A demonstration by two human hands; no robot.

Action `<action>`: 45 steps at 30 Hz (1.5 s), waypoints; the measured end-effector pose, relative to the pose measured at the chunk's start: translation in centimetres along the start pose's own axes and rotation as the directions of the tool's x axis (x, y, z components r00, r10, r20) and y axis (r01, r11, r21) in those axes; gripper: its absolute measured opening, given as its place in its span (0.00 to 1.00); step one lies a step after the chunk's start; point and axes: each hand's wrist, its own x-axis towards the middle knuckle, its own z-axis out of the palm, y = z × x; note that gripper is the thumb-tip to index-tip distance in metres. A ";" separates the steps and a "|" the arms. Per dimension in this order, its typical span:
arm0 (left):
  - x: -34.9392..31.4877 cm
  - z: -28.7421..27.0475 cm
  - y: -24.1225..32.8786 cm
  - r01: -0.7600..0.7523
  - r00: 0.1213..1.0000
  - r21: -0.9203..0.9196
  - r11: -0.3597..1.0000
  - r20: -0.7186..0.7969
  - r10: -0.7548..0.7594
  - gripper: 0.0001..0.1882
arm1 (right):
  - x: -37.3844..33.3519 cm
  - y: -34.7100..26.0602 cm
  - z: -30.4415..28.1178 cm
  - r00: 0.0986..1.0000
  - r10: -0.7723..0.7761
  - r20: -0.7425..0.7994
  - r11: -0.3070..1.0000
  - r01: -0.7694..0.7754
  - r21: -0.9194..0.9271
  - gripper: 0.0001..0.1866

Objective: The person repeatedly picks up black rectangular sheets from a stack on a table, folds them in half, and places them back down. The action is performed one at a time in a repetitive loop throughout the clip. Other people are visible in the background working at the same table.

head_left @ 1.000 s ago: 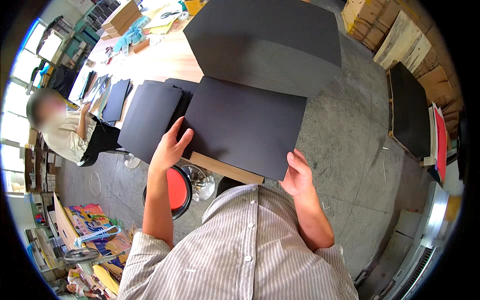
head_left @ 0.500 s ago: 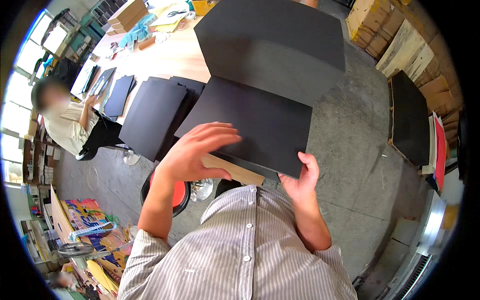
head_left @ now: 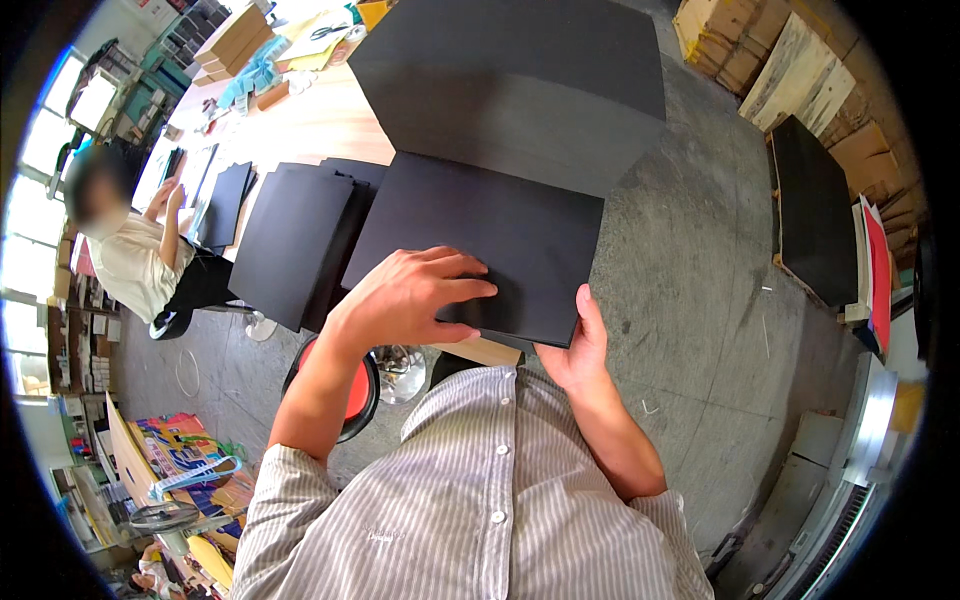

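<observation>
A flat black board (head_left: 470, 235) lies in front of me at the table's near edge, with further black layers partly showing beneath it. My right hand (head_left: 578, 345) grips its near right corner, thumb along the edge and fingers mostly hidden below. My left hand (head_left: 405, 298) is over the board's near left part, fingers apart and fingertips at the surface; nothing is held in it. Just left is a pile of black boards (head_left: 290, 235). Beyond the board stands a larger black panel or box (head_left: 520, 80) with a greyer lower band.
A wooden table (head_left: 340, 125) carries brown boxes (head_left: 235, 40), blue ribbon-like material (head_left: 255, 75) and papers. Another person (head_left: 140, 250) sits at its left side by more black boards. A red-seated stool (head_left: 357, 390) stands close on my left. Cartons (head_left: 730, 40) and a black panel (head_left: 812, 215) line the right.
My left hand has come down from above the board onto its surface. The right hand still grips the corner. The whole view has shifted slightly, and the seated person's hands have risen.
</observation>
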 end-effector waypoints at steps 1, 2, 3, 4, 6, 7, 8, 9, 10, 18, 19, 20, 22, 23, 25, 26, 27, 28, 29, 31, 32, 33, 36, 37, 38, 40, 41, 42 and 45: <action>0.0 0.2 -0.3 -0.031 0.999 -0.006 0.999 -0.007 0.031 0.26 | 0.0 0.0 0.2 1.000 -0.003 -0.001 1.000 0.003 -0.016 0.31; 0.1 0.2 -0.6 -0.062 0.998 -0.011 0.998 -0.014 0.062 0.24 | 0.1 0.0 0.2 1.000 0.001 0.002 1.000 -0.001 0.010 0.31; 0.2 0.1 -0.9 -0.043 0.999 -0.075 0.996 -0.002 0.043 0.23 | 0.1 0.0 0.2 1.000 0.003 0.005 0.999 -0.003 0.034 0.31; 0.2 -0.2 -1.3 -0.022 1.000 -0.137 0.990 0.012 0.024 0.22 | 0.2 0.1 0.4 1.000 0.005 0.009 0.998 -0.005 0.058 0.31; 0.7 -0.7 -1.7 0.000 0.999 -0.220 0.976 0.051 0.012 0.19 | 0.5 -0.1 1.6 1.000 -0.019 0.024 0.989 0.015 0.147 0.27; 1.0 -1.1 -1.8 0.015 0.996 -0.237 0.971 0.084 0.005 0.19 | 0.6 -0.1 2.0 0.999 -0.027 0.029 0.981 0.021 0.191 0.26; 1.4 -1.5 -1.9 0.031 0.993 -0.253 0.967 0.117 -0.001 0.19 | 0.8 0.2 1.0 0.991 -0.054 0.125 0.976 0.026 0.217 0.26; 1.7 -1.7 -2.1 0.045 0.989 -0.270 0.962 0.147 -0.005 0.19 | 1.1 0.6 -0.9 0.972 -0.082 0.218 0.970 0.028 0.241 0.27; 1.8 -1.3 -2.6 0.047 0.992 -0.306 0.951 0.127 -0.008 0.18 | 1.2 0.7 -1.4 0.961 -0.091 0.262 0.968 0.024 0.249 0.27; 1.4 -0.6 -3.4 0.026 0.991 -0.321 0.947 0.132 0.018 0.19 | 0.9 -0.3 2.5 1.000 -0.013 -0.006 0.999 0.013 0.041 0.28; 1.4 -0.5 -3.5 0.018 0.992 -0.323 0.946 0.126 0.025 0.19 | 0.8 -0.2 2.7 0.999 -0.005 -0.043 0.999 0.007 0.052 0.28; 1.4 -0.5 -3.4 0.025 0.991 -0.302 0.953 0.132 0.016 0.19 | 0.7 -0.1 2.4 0.999 -0.018 -0.051 0.999 0.020 0.045 0.29; 1.5 -0.7 -3.2 0.042 0.990 -0.257 0.966 0.143 -0.005 0.19 | 0.8 0.1 1.8 0.997 -0.043 -0.063 0.998 0.045 0.032 0.30; 1.5 -0.6 -3.3 0.045 0.990 -0.272 0.961 0.144 -0.005 0.20 | 0.8 0.2 1.4 0.999 -0.036 -0.040 0.997 0.039 0.060 0.29; 1.5 -0.5 -3.6 0.047 0.990 -0.299 0.953 0.143 -0.004 0.20 | 0.7 0.1 0.8 1.000 -0.029 0.010 0.993 0.028 0.116 0.26; 1.5 -0.5 -3.7 0.048 0.990 -0.298 0.953 0.143 -0.005 0.21 | 0.7 0.1 0.7 1.000 -0.024 0.003 0.992 0.023 0.121 0.26; 1.4 -0.5 -3.7 0.049 0.990 -0.297 0.953 0.144 -0.006 0.21 | 0.7 0.1 0.6 1.000 -0.017 -0.004 0.992 0.018 0.127 0.26; 1.4 -0.5 -3.8 0.051 0.989 -0.296 0.954 0.145 -0.008 0.21 | 0.7 0.1 0.6 1.000 -0.011 -0.011 0.991 0.013 0.133 0.26; 1.4 -0.5 -3.9 0.052 0.989 -0.297 0.953 0.149 -0.007 0.22 | 0.7 0.1 0.6 1.000 -0.009 0.015 0.989 0.007 0.145 0.26; 1.4 -0.5 -4.1 0.052 0.988 -0.298 0.953 0.155 -0.006 0.22 | 0.7 -0.1 0.7 0.998 -0.008 0.069 0.986 -0.004 0.168 0.26; 1.5 -0.7 -4.0 0.099 0.978 -0.297 0.950 0.205 -0.038 0.23 | 0.7 -0.1 0.7 0.999 -0.007 0.046 0.986 -0.001 0.166 0.26; 1.7 -1.1 -3.7 0.144 0.964 -0.295 0.944 0.256 -0.068 0.24 | 0.7 0.0 0.7 1.000 -0.006 0.022 0.986 0.003 0.164 0.26; 2.0 -1.6 -3.3 0.191 0.946 -0.287 0.939 0.309 -0.098 0.25 | 0.7 0.0 0.5 1.000 -0.006 -0.006 0.987 0.007 0.161 0.26; 2.0 -1.7 -3.3 0.192 0.946 -0.285 0.939 0.310 -0.099 0.25 | 0.7 0.1 0.4 1.000 -0.006 -0.006 0.987 0.007 0.160 0.26; 2.0 -1.6 -3.3 0.187 0.946 -0.280 0.942 0.310 -0.096 0.26 | 0.7 0.1 0.3 1.000 -0.004 -0.002 0.988 0.005 0.157 0.26; 1.9 -1.5 -3.5 0.178 0.946 -0.267 0.947 0.310 -0.091 0.26 | 0.6 0.1 0.0 1.000 -0.001 0.008 0.988 0.000 0.152 0.26; 2.0 -1.5 -3.5 0.191 0.944 -0.277 0.942 0.314 -0.100 0.26 | 0.6 0.1 0.0 1.000 0.002 0.009 0.988 -0.004 0.152 0.26; 2.1 -1.6 -3.5 0.204 0.942 -0.284 0.937 0.319 -0.108 0.27 | 0.6 0.0 0.0 1.000 0.005 0.012 0.988 -0.007 0.153 0.26; 2.1 -1.6 -3.5 0.208 0.943 -0.290 0.934 0.315 -0.113 0.27 | 0.6 0.0 0.0 1.000 -0.003 0.007 0.988 0.002 0.152 0.26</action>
